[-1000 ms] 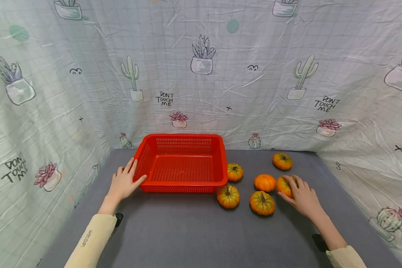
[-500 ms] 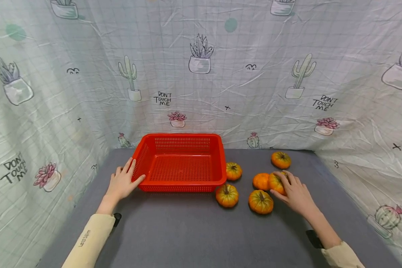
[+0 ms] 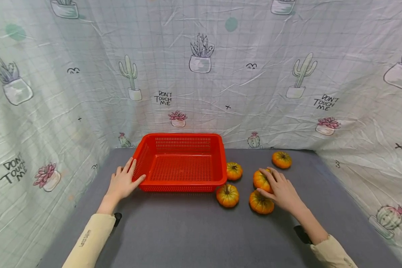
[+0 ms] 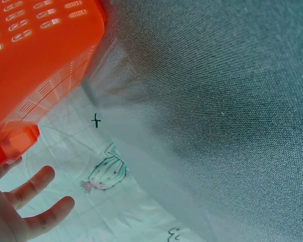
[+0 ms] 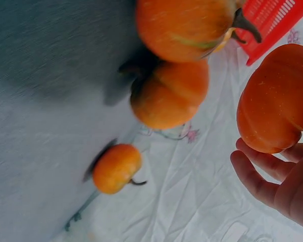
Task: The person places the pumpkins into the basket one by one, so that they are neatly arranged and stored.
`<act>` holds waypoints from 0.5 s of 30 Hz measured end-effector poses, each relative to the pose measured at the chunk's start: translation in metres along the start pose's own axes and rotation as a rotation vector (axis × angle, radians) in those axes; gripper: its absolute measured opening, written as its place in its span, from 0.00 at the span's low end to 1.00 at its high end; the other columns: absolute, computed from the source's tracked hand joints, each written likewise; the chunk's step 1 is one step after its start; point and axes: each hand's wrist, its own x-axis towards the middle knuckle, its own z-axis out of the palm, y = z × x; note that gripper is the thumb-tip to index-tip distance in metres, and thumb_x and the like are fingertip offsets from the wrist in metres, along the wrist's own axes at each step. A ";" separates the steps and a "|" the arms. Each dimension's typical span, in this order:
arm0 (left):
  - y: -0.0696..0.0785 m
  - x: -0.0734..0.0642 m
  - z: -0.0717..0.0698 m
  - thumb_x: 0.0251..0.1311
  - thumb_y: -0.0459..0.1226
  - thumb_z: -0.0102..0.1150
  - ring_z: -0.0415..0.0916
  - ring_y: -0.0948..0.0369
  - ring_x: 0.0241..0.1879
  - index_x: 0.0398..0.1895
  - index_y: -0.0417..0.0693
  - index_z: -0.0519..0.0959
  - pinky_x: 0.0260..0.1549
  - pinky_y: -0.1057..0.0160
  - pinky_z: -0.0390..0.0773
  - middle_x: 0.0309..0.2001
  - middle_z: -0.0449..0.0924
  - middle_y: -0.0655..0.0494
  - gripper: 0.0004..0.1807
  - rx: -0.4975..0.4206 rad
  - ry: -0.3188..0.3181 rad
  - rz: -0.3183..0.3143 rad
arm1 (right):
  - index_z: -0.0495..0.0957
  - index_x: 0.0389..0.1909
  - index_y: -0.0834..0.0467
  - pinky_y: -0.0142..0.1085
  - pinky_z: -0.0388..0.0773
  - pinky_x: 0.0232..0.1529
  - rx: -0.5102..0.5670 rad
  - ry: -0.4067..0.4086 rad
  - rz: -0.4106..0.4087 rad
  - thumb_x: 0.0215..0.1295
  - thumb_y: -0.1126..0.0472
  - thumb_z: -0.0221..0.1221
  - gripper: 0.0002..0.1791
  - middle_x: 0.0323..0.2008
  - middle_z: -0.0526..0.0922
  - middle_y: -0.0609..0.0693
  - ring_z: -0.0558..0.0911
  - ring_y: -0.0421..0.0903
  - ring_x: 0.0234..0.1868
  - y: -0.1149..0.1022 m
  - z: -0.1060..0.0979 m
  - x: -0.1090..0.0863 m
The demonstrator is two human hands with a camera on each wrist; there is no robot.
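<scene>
My right hand [image 3: 283,190] holds a small orange-yellow pumpkin [image 3: 262,181] by its right side. In the right wrist view this held pumpkin [image 5: 275,98] hangs clear of the table, with the fingers beneath it. Just in front of it sits another pumpkin [image 3: 261,203], partly covered by the thumb. A more orange, stem-down pumpkin [image 5: 174,93] is hidden in the head view. On the left, my left hand [image 3: 120,184] rests against the left rim of a red perforated plastic basket [image 3: 184,183], fingers spread and fairly straight. No pumpkin lies inside the basket.
Two pumpkins stand beside the basket's right side, one further back [image 3: 234,171] and one nearer [image 3: 227,196]. Another pumpkin [image 3: 281,160] sits at the back right. A patterned curtain [image 3: 201,93] encloses the grey table [image 3: 187,230] behind and at both sides.
My right hand has lifted the pumpkin and carried it leftward, over the stem-down pumpkin, which it now hides in the head view. The left hand and basket have stayed put.
</scene>
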 end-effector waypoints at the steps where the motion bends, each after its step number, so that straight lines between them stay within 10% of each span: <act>1: 0.000 0.000 0.000 0.56 0.58 0.44 0.55 0.42 0.53 0.68 0.40 0.47 0.44 0.39 0.60 0.69 0.46 0.41 0.45 0.000 -0.001 -0.001 | 0.60 0.62 0.50 0.56 0.70 0.39 0.007 0.001 -0.010 0.55 0.43 0.57 0.35 0.59 0.63 0.60 0.69 0.60 0.51 -0.002 0.000 0.002; 15: -0.001 -0.001 0.001 0.56 0.59 0.43 0.55 0.41 0.53 0.68 0.40 0.47 0.44 0.39 0.61 0.69 0.46 0.40 0.45 -0.011 0.002 0.007 | 0.58 0.63 0.47 0.56 0.69 0.46 0.072 -0.006 -0.084 0.55 0.42 0.56 0.35 0.61 0.61 0.59 0.68 0.59 0.55 -0.030 0.002 0.036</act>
